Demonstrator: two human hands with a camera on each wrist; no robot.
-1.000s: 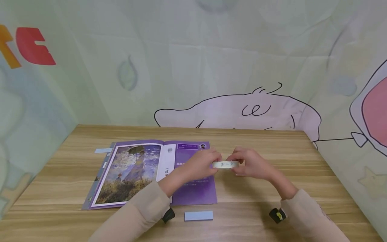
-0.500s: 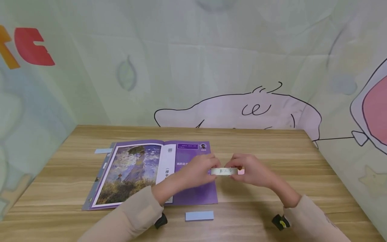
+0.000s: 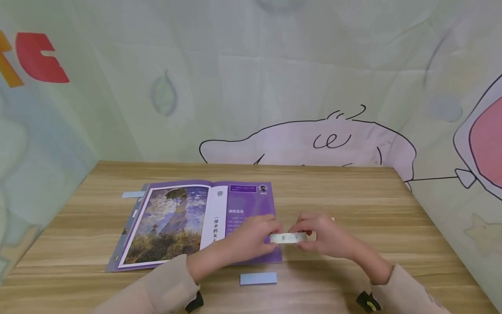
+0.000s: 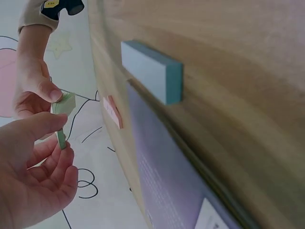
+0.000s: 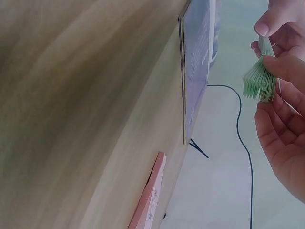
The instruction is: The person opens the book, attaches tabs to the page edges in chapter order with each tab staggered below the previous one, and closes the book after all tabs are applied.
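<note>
Pink pad (image 4: 113,113) is mostly hidden in the head view.
The right hand (image 3: 327,237) blocks it; the left hand (image 3: 251,235) covers part of the magazine (image 3: 168,226), whose fine print is unreadable. The right wrist view cuts the pad off.

Indoor workspace, cartoon-printed backdrop (image 3: 251,83), wood-grain table (image 3: 361,198)

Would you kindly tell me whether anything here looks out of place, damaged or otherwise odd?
Nothing looks spilled or damaged. Only the pale green pad stands out: between the left hand and right hand, its leaves splay at one end instead of lying flush, probably just from being handled.
</note>
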